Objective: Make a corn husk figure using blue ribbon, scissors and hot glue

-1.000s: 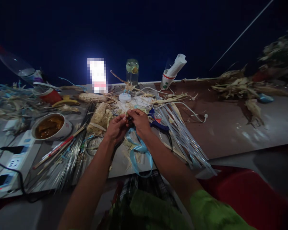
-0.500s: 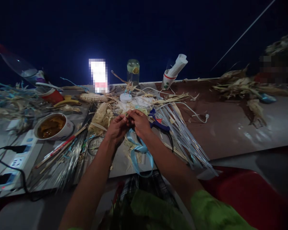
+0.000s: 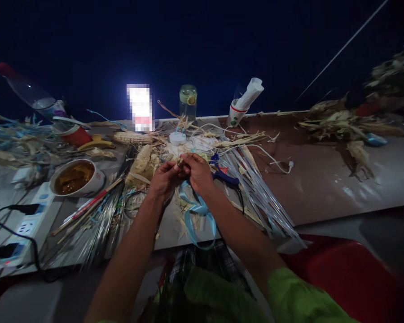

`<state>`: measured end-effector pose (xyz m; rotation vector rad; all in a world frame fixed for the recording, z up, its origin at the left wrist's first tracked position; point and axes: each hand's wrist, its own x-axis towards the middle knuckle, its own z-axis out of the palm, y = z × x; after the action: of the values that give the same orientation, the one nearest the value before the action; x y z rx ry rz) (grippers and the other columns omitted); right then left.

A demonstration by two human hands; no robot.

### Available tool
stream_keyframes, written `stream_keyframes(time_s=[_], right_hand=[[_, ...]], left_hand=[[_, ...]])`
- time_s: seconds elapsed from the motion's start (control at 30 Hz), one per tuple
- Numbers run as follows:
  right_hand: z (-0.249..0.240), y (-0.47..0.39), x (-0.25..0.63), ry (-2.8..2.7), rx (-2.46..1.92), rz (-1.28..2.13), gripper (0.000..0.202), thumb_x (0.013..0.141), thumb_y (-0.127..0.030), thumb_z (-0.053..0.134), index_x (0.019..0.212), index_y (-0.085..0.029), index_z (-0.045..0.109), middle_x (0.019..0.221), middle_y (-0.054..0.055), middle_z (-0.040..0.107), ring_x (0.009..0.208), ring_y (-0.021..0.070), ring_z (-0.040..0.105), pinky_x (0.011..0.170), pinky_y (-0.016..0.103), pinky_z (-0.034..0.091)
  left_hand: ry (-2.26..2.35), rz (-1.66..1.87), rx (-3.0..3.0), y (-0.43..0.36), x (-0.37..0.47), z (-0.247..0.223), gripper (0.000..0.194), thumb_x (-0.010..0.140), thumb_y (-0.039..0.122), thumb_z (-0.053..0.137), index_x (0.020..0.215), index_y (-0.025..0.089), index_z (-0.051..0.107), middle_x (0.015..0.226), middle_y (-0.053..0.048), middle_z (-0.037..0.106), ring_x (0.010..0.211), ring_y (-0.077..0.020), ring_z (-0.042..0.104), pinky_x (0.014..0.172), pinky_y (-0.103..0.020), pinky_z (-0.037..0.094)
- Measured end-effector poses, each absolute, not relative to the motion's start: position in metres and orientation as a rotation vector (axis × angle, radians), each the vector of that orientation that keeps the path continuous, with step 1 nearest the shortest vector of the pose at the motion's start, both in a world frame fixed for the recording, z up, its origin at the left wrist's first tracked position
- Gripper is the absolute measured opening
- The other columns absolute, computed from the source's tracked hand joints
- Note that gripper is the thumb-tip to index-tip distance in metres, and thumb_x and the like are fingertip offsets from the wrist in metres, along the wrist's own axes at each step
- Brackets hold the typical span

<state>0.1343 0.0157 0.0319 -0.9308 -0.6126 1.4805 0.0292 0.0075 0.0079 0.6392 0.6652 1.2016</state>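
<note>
My left hand (image 3: 164,179) and my right hand (image 3: 197,170) meet over the middle of the table, fingertips pinched together. Between them is a small pale yellowish piece (image 3: 179,162), too small and dark to name. A light blue ribbon (image 3: 190,224) hangs in loops below my right hand; whether it joins the small piece I cannot tell. Just right of my right hand lies a dark blue glue gun (image 3: 226,177). Corn cobs (image 3: 141,163) and scraps of husk lie beyond my left hand.
At left stand a bowl of brown liquid (image 3: 74,178) and a power strip (image 3: 30,224) with cords. Thin wires (image 3: 103,229) lie nearby. Clear glue sticks (image 3: 262,197) fan out at right. Behind are a glass bottle (image 3: 187,103), a paper cup (image 3: 236,112) and a glowing screen (image 3: 140,107).
My hands stay together, with the fingers shifting slightly and more of the small pale piece showing between them. The whole view has moved a little.
</note>
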Motion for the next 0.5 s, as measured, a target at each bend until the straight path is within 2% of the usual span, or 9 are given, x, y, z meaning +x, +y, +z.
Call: stream_keyframes(time_s=[0.1, 0.3, 0.5], right_hand=[[0.033, 0.019, 0.138, -0.613, -0.915, 1.406, 0.022, 0.059, -0.034, 0.068, 0.064, -0.017, 0.056, 0.052, -0.008, 0.045, 0.042, 0.0022, 0.033, 0.041, 0.019, 0.025], [0.034, 0.023, 0.149, -0.567, -0.927, 1.302, 0.029, 0.069, -0.047, 0.059, 0.072, -0.018, 0.059, 0.059, -0.005, 0.05, 0.042, 0.0034, 0.035, 0.043, 0.022, 0.026], [0.038, 0.019, 0.151, -0.642, -0.963, 1.194, 0.023, 0.071, -0.041, 0.058, 0.073, -0.018, 0.058, 0.062, -0.005, 0.049, 0.044, 0.0034, 0.037, 0.045, 0.021, 0.026]], left_hand=[[0.678, 1.208, 0.634, 0.007, 0.03, 0.009, 0.025, 0.057, 0.017, 0.078, 0.071, 0.016, 0.058, 0.063, 0.001, 0.061, 0.054, -0.0088, 0.055, 0.055, -0.023, 0.045], [0.743, 1.249, 0.622, 0.007, 0.03, 0.012, 0.027, 0.056, 0.017, 0.078, 0.071, 0.016, 0.056, 0.06, 0.003, 0.058, 0.051, -0.007, 0.054, 0.053, -0.021, 0.044], [0.756, 1.285, 0.614, 0.008, 0.025, 0.014, 0.027, 0.057, 0.018, 0.078, 0.07, 0.017, 0.054, 0.058, 0.005, 0.057, 0.05, -0.0066, 0.053, 0.056, -0.021, 0.046]])
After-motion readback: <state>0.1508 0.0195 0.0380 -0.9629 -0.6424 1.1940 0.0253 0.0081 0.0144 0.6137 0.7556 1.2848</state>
